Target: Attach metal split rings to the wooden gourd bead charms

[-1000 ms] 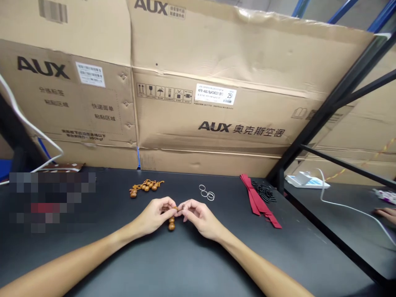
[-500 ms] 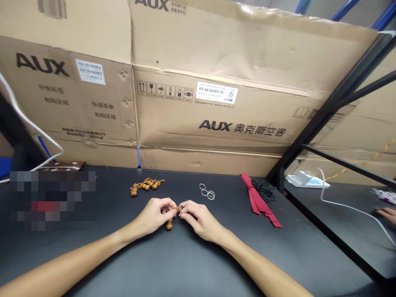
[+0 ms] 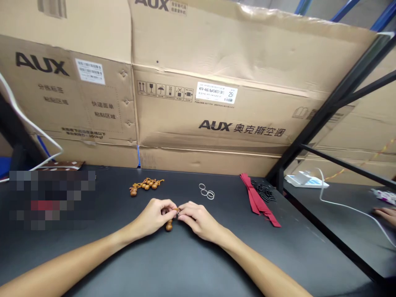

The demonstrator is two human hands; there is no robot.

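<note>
One gourd in work: your left hand and right hand pinch its top, detail perhaps too small to tell; gourd pile, loose rings untouched.

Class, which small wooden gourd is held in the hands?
The lone brown wooden gourd held between the left hand and right hand; the other gourds lie heaped farther back on the black table.

I see rings, red ribbons and black clips on the table; boxes stand behind.
</note>
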